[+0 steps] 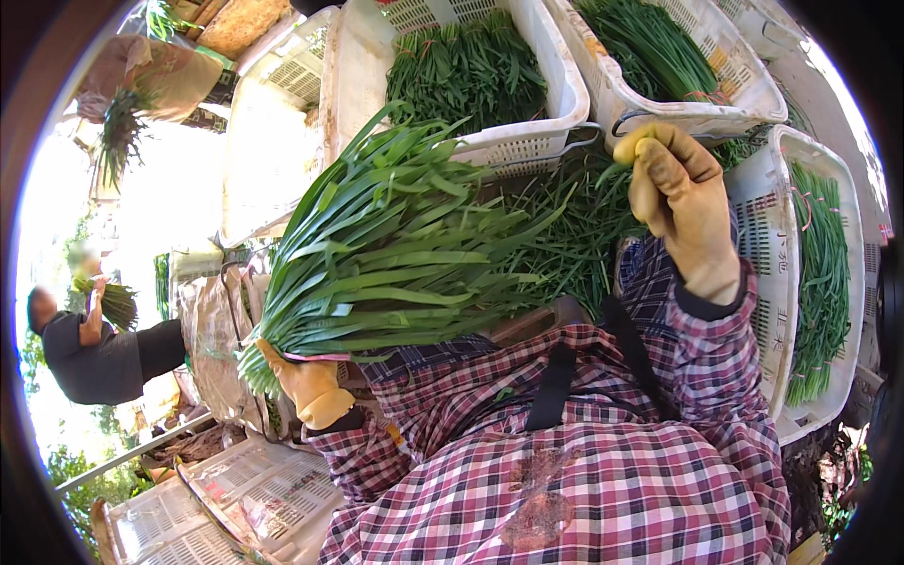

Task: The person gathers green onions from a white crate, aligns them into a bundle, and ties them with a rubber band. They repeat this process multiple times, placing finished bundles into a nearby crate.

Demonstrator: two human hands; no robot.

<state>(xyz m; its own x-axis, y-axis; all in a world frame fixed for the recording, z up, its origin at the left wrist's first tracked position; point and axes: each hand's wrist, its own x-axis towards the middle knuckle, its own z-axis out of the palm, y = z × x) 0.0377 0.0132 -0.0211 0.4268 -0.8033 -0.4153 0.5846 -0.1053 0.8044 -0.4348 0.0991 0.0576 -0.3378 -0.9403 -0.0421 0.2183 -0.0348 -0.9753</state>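
Observation:
My left hand (304,385), in a tan glove, grips a large bunch of garlic chives (395,247) near its pale stem ends. A pink band (318,357) circles the stems beside my fingers. The long green leaves fan out up and to the right, in front of my lap. Raised to the right of the bunch is my gloved right hand (681,201), thumb and forefinger pinched together. A short, blurred chive leaf (611,171) shows at those fingertips. Loose chive leaves (583,226) lie heaped below it, partly covered by the bunch.
White plastic crates of tied chives stand ahead (519,145) and at the far right (752,106); another (780,282) is beside my right arm. A pale crate (275,134) stands left of them. A person (106,346) at left holds a bunch. Crates (247,494) lie lower left.

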